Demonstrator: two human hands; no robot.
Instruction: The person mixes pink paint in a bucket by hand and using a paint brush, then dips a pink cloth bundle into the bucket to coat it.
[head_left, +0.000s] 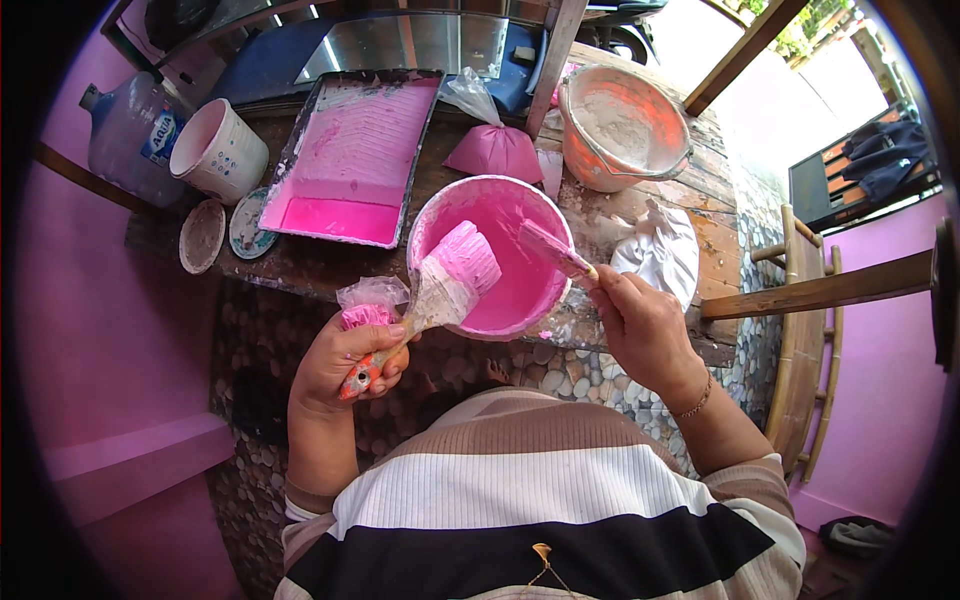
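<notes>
My left hand (345,362) is closed round the orange-tipped handle of a wide paintbrush (455,270). Its bristles are thick with pink paint and tilt over the near left rim of a white bucket (422,222) of pink paint. Just above the same hand shows a small clear plastic bag (372,303) with something pink in it; whether the fingers grip it too, I cannot tell. My right hand (643,330) grips a flat, pink-coated stick (552,247), which points up and left over the paint. The stick and the bristles are apart.
Behind the bucket lie a paint tray (365,140) with pink paint and a tied bag of pink paint (495,153). An orange bucket (590,165) and a white cloth (660,250) are at the right. A white pail (225,150) and a water jug (130,135) stand left.
</notes>
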